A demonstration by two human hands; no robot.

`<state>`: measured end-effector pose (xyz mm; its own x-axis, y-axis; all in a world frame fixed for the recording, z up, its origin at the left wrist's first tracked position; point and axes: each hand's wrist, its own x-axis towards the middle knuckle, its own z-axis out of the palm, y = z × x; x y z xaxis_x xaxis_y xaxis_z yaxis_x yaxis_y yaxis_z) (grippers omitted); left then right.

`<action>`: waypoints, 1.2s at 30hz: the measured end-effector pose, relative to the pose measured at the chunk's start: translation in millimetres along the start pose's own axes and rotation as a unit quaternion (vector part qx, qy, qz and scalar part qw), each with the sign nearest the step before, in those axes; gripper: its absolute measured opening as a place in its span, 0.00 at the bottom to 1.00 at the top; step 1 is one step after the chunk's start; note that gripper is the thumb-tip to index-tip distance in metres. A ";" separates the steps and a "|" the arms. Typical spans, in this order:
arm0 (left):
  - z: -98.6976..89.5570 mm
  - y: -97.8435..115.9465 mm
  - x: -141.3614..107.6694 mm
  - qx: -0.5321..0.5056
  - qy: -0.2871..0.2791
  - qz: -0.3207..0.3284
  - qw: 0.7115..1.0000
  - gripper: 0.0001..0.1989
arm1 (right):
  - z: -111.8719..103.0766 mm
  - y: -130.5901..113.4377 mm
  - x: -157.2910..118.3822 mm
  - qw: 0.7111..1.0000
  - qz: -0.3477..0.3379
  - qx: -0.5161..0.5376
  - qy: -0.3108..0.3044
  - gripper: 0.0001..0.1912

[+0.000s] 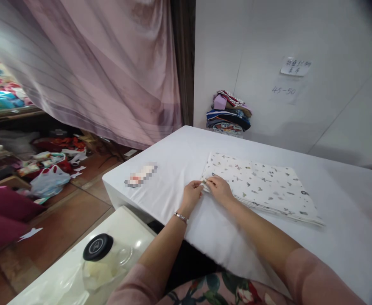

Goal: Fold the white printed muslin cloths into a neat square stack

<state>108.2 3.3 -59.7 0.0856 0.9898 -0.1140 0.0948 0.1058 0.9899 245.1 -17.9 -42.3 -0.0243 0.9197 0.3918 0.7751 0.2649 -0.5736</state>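
A folded white cloth with small printed figures [262, 182] lies flat on a white-covered table [173, 156]. At the cloth's near left corner, my left hand [192, 194] pinches its edge between thumb and fingers. Close beside it, my right hand [218, 189] also has its fingers closed on that corner, nearly touching the left one. Several layers show along the cloth's near edge. A bracelet circles my left wrist.
A blurred-out object [141, 176] lies on the table's left part. At lower left, a black-lidded jar [98, 247] stands on a pale surface. Folded fabrics [228, 114] are stacked behind the table by the wall. A pink curtain [125, 72] hangs at the back left.
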 end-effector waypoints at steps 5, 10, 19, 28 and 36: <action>0.2 3.0 -2.8 -0.011 0.008 0.002 1.000 0.09 | 1.7 -3.6 -6.9 0.995 -0.062 -0.066 -0.037 0.10; -0.8 1.9 -3.5 -0.034 0.009 0.010 0.999 0.11 | 5.5 -1.4 -8.4 0.995 -0.061 -0.066 -0.043 0.06; -7.9 1.6 -3.4 -0.060 0.019 0.018 0.998 0.15 | 3.4 -1.6 -7.1 1.000 -0.001 -0.007 -0.001 0.07; -8.4 3.8 -8.2 0.357 0.073 0.154 0.918 0.11 | 1.0 -0.7 -3.2 0.995 0.042 0.075 0.053 0.08; -1.3 7.7 -1.2 0.321 0.052 0.113 0.939 0.07 | 3.6 -1.4 -5.1 0.993 0.030 0.078 0.079 0.08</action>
<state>107.5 3.1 -51.8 0.0809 0.9877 0.1340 0.6673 -0.1535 0.7288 241.9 -21.9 -46.1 0.1277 0.8815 0.4547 0.6650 0.2640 -0.6986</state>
